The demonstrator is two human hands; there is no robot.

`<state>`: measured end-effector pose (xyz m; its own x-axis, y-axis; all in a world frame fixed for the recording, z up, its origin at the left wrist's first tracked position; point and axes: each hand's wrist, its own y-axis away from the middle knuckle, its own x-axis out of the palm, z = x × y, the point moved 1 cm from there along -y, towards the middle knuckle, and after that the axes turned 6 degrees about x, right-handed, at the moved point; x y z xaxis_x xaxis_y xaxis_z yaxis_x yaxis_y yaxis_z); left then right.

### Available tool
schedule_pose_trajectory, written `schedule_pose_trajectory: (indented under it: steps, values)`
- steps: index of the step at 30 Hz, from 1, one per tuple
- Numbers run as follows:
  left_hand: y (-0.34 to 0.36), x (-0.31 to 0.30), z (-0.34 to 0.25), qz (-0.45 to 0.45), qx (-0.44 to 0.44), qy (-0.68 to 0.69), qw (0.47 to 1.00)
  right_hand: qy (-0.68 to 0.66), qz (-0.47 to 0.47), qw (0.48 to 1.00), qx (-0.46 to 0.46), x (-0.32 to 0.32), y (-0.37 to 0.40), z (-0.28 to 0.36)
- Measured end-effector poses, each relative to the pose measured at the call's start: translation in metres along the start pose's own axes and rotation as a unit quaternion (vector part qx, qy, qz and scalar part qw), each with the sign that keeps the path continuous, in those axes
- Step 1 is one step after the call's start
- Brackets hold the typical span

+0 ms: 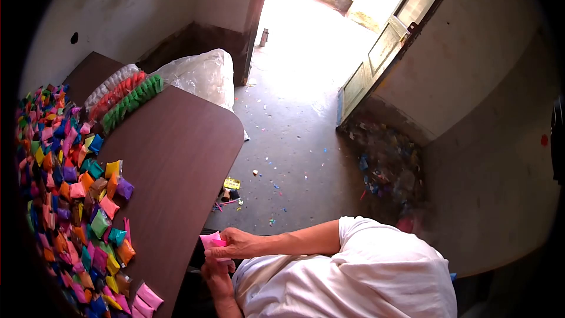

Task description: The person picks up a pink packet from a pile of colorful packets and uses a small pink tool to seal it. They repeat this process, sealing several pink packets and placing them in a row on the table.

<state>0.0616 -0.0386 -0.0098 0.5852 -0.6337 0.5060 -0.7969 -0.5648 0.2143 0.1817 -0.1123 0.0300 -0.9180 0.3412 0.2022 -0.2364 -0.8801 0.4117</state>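
Observation:
Near the table's right edge, my right hand (235, 244) pinches a pink packet (210, 239) between thumb and fingers. Just below it, my left hand (219, 272) is closed around the lower part of the pink packets, partly hidden by the right hand. Both hands are close together in front of the white shirt. On the brown table (170, 141), several pink packets (147, 299) lie side by side at the near edge. A large heap of small colourful packets (76, 200) covers the table's left side.
White, red and green packet strips (132, 103) lie at the table's far end, beside a clear plastic bag (203, 76). Scraps and a yellow item (232, 184) are on the floor. An open door (388, 41) and a waste pile (391, 171) stand right.

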Motion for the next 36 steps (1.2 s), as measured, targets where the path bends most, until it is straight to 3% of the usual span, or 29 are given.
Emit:
schedule_pose_trajectory:
  steps: [3,5,8,15,24,30,32,36]
  values:
    - [0.0,-0.006,0.002,0.011,0.011,-0.007,1.0,0.042,0.018,0.999,-0.02,-0.001,-0.001,0.0]
    - [0.0,-0.01,0.004,0.034,0.021,-0.009,0.999,-0.001,0.083,0.994,-0.066,0.001,-0.002,0.0]
    - [0.0,-0.007,0.005,0.029,0.021,0.005,0.999,-0.049,0.108,0.99,-0.076,0.001,-0.007,-0.007]
    - [-0.002,-0.005,0.005,-0.007,0.034,-0.013,0.999,-0.088,0.114,0.989,-0.036,-0.002,0.0,0.002]
    - [-0.003,0.005,-0.002,0.038,0.057,-0.002,0.998,-0.081,0.123,0.984,-0.098,-0.004,-0.002,-0.006]
    - [-0.002,-0.002,0.004,-0.001,0.066,-0.015,0.998,-0.071,0.094,0.992,-0.037,-0.001,0.001,0.002]
    - [-0.001,-0.003,0.004,-0.006,0.069,-0.005,0.998,-0.069,0.108,0.987,-0.099,0.001,-0.001,-0.002]
    - [0.001,0.001,0.002,0.006,0.068,-0.016,0.998,-0.08,0.083,0.988,-0.104,0.004,-0.002,-0.008]
